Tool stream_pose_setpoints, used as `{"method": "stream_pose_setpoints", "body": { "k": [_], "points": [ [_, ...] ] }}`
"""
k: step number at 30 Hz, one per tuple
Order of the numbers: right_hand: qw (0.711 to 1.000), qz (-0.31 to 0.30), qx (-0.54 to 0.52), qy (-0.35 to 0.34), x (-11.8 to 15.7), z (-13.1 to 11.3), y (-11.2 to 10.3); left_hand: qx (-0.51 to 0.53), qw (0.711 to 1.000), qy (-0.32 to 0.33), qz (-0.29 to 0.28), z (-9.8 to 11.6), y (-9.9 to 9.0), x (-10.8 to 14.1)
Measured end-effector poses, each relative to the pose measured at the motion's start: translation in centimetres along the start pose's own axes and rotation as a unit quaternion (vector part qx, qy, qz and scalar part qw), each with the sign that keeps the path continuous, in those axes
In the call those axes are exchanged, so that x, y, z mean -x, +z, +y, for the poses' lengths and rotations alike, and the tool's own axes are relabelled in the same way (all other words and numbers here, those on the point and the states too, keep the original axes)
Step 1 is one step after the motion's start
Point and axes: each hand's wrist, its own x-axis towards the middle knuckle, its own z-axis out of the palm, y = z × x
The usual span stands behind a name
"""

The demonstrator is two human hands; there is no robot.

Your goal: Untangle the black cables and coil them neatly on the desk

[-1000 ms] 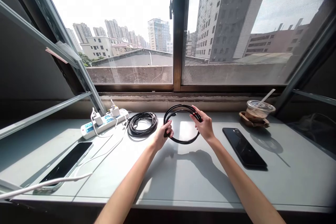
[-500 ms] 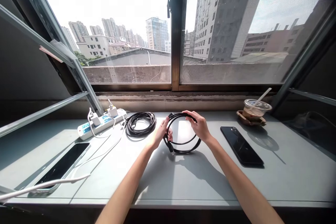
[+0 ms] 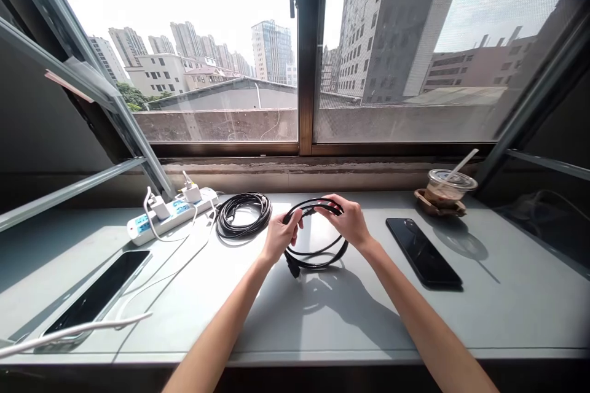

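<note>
Between my two hands a coiled black cable [image 3: 318,265] is held up just above the grey desk. My left hand [image 3: 282,234] is closed round the coil's left side, thumb on top. At the coil's upper right, my right hand [image 3: 346,218] grips the loops between thumb and fingers. A dark connector [image 3: 293,267] hangs at the lower left of the loop. Another black connector appears near the top, by my right fingertips, partly hidden. Left of my hands, a second coil of black cable [image 3: 244,216] lies flat on the desk.
A white power strip [image 3: 171,216] with plugs and white cords stands at the back left. One phone [image 3: 94,295] lies at the left, another phone [image 3: 423,252] at the right. A drink cup with a straw [image 3: 447,187] sits in a brown holder below the window.
My left hand has shifted its hold, its thumb now over the upper left of the coil. The lower connector has swung slightly down and left. The view has shifted slightly.
</note>
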Motion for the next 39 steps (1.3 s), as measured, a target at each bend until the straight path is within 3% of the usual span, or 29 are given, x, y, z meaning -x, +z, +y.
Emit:
{"method": "stream_pose_setpoints", "body": {
  "k": [6, 12, 15, 17, 20, 24, 26, 28, 35, 39],
  "points": [
    [0.98, -0.058, -0.175, 0.081, -0.1, -1.0, -0.2, 0.051, 0.996, -0.07, 0.009, 0.5, 0.0, -0.1],
    [0.94, -0.15, -0.273, 0.138, 0.0, -2.0, -0.7, -0.023, 0.997, -0.002, 0.073, 0.4, -0.3, -0.1],
    [0.91, -0.205, -0.311, 0.181, 0.0, -2.1, -0.7, 0.033, 0.998, -0.045, 0.042, 0.5, -0.5, -0.2],
    [0.905, -0.224, -0.306, 0.193, 0.0, -2.0, -0.6, 0.083, 0.993, -0.079, 0.005, 0.7, -0.6, -0.3],
    [0.933, -0.166, -0.273, 0.164, 0.0, -1.7, 0.0, 0.115, 0.987, -0.111, -0.023, 0.9, -0.7, -0.5],
    [0.988, -0.073, -0.133, 0.007, 0.4, -1.6, 0.5, 0.112, 0.987, -0.116, -0.016, 1.0, -0.9, -0.5],
    [0.995, -0.064, -0.035, -0.069, 0.7, -1.7, 0.5, 0.118, 0.986, -0.117, -0.032, 1.1, -1.0, -0.5],
    [0.993, -0.058, 0.009, -0.101, 0.8, -1.7, 0.5, 0.124, 0.984, -0.12, -0.054, 1.0, -1.0, -0.4],
    [0.996, -0.006, 0.047, -0.08, 0.9, -1.0, 1.1, 0.121, 0.98, -0.136, -0.078, 0.3, -0.9, -0.8],
    [0.999, 0.04, -0.015, 0.002, 0.6, 0.5, 1.6, 0.108, 0.98, -0.153, -0.072, -0.5, -0.8, -0.9]
  ]
}}
